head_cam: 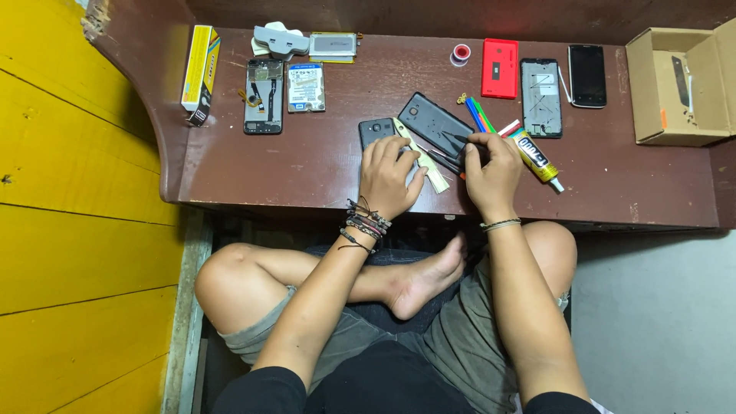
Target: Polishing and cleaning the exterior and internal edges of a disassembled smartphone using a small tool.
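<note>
The brown counter (307,161) carried everything. Near its front edge, your left hand (389,178) pressed flat on a small black phone (376,130), while your right hand (492,172) pinched a thin tool against the black back cover (433,123) just beside it.

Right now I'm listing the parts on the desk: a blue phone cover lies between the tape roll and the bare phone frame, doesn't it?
Not quite: the phone cover is red, not blue. As you said, it lies between the tape roll and the bare phone frame. The head view shows it.
</note>
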